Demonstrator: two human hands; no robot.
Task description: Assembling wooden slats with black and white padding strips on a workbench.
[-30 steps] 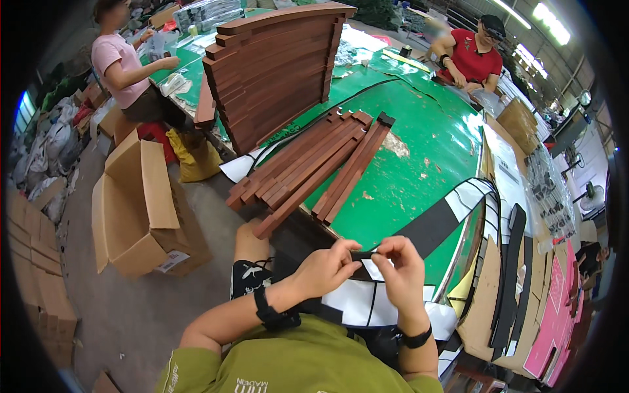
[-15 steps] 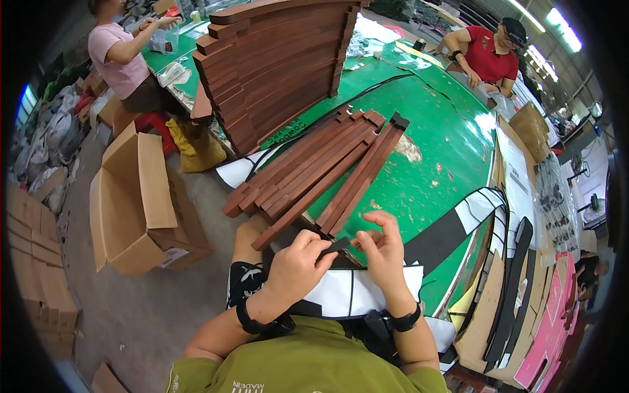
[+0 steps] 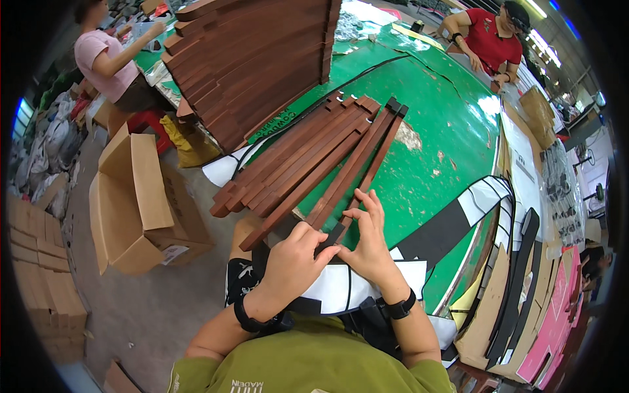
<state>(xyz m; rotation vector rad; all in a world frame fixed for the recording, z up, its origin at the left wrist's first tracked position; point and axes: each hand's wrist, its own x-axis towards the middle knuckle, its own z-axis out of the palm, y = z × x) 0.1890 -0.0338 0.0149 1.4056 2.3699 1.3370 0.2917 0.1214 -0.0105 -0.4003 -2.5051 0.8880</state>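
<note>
Your left hand and your right hand meet at the near edge of the green-topped work table; between them you pinch the near end of a long, narrow, dark brown strip with a black tip; your left thumb and fingers close on that black end from the left, and your right fingers press on it from the right, so both hands are grasping the same strip; the strip runs away from you up the table, tilted to the right, and its far end lies beside another strip of the same kind.

Just left of it a loose bundle of flat reddish-brown strips lies slantwise on the table, its near ends jutting over the near edge; beyond that bundle, toward the far left corner, a tall stack of the same brown strips stands much higher.

Under your wrists a white sheet with black curved outlines hangs at the table's edge; an open brown cardboard box sits on the floor to your left, well apart from the table; a person in a pink shirt works at the far left, and a person in a red shirt sits at the far right corner.
</note>
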